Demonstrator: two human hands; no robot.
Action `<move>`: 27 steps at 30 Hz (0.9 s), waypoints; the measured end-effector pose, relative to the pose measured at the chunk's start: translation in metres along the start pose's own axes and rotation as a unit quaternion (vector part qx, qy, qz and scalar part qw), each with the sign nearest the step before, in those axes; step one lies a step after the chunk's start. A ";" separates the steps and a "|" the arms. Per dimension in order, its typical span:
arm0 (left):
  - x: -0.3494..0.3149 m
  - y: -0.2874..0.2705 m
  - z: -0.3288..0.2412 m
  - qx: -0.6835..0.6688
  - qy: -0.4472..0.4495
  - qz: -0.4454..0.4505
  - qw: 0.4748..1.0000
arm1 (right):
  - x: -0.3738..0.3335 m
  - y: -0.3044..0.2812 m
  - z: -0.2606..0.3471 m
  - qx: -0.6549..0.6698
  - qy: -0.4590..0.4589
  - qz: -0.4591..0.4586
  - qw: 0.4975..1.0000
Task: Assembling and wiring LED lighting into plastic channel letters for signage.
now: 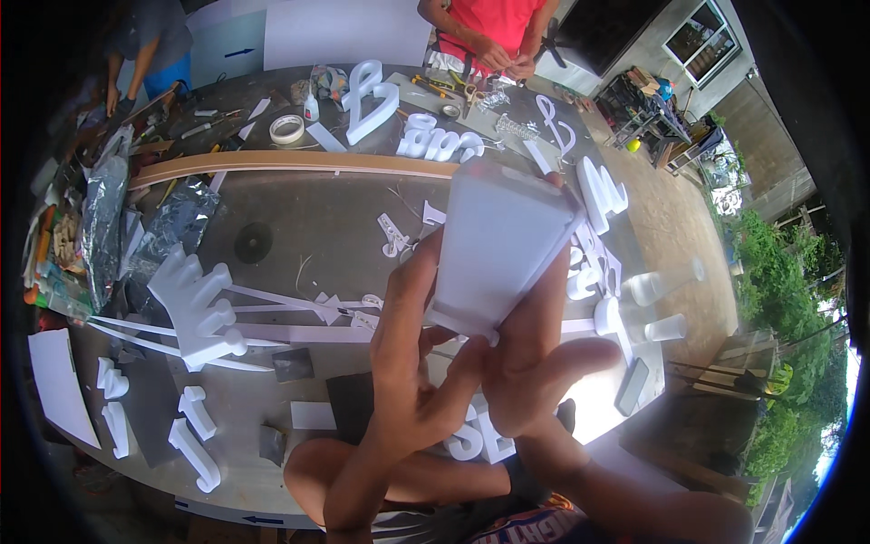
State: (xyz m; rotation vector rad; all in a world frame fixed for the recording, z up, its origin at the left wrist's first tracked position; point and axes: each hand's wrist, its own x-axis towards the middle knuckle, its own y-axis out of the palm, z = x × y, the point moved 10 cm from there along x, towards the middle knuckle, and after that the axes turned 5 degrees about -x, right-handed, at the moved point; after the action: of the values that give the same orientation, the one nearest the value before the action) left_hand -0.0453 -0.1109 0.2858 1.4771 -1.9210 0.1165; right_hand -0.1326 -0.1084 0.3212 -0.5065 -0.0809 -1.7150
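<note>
Close in front of me I hold up a white box-shaped piece with smooth flat sides and a thin lip along its lower edge. It is tilted, and which shape its far face has is hidden. My left hand grips its left side and lower edge, fingers closed on it. My right hand supports it from the right and below, with a fingertip showing at the top right edge and the thumb sticking out to the right. Under my wrists lie white cut-out letters, partly covered by my arms.
A white crown-shaped piece and thin white strips lie left on the dark table. A long brown-edged strip crosses behind. Farther back are large white letters, a tape roll and scissors. A person in red stands opposite.
</note>
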 end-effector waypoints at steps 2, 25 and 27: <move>0.000 -0.002 0.001 -0.020 0.000 -0.008 1.000 | -0.003 0.005 -0.006 -0.076 0.049 0.040 0.995; -0.013 -0.023 0.007 -0.095 0.045 -0.091 0.990 | -0.002 0.004 0.037 0.025 -0.156 0.077 0.984; -0.011 -0.017 0.003 -0.112 0.060 -0.043 0.991 | -0.002 0.002 0.049 0.024 -0.200 0.074 0.977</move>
State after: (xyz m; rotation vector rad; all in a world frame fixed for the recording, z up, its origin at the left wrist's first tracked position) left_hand -0.0311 -0.1093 0.2715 1.3677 -1.7123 -0.0468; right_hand -0.1168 -0.0907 0.3641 -0.7965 -0.3631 -1.4435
